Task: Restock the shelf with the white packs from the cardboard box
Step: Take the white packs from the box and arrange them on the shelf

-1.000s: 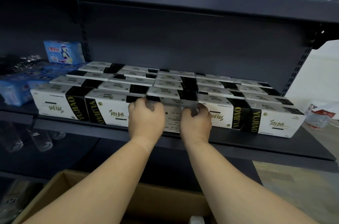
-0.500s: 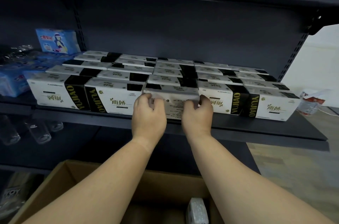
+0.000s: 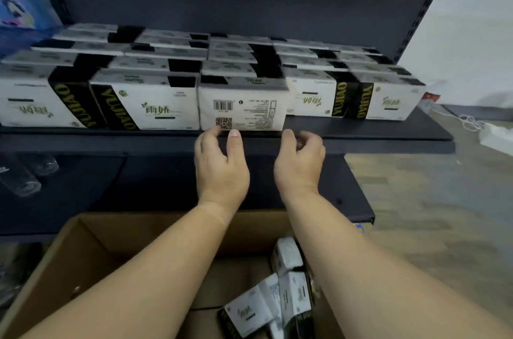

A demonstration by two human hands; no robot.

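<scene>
Rows of white packs with black bands fill the dark shelf (image 3: 361,130). The front middle pack (image 3: 244,105) stands with its barcode side facing me, between its neighbours. My left hand (image 3: 219,166) hovers just below that pack, its fingertips near the pack's lower edge, holding nothing. My right hand (image 3: 299,163) is to the right, fingers loosely curled, also holding nothing. Below my forearms the open cardboard box (image 3: 91,249) holds several more white packs (image 3: 280,297) lying loosely at its right side.
Blue packs (image 3: 19,5) sit at the shelf's far left. Clear glasses (image 3: 22,180) lie on a lower shelf at the left. A lower dark shelf (image 3: 347,199) juts out behind the box. White cable and items (image 3: 485,130) lie on the floor at the right.
Both hands have let go of the front middle pack and drawn back below the shelf edge. The view has tilted down, showing more of the box.
</scene>
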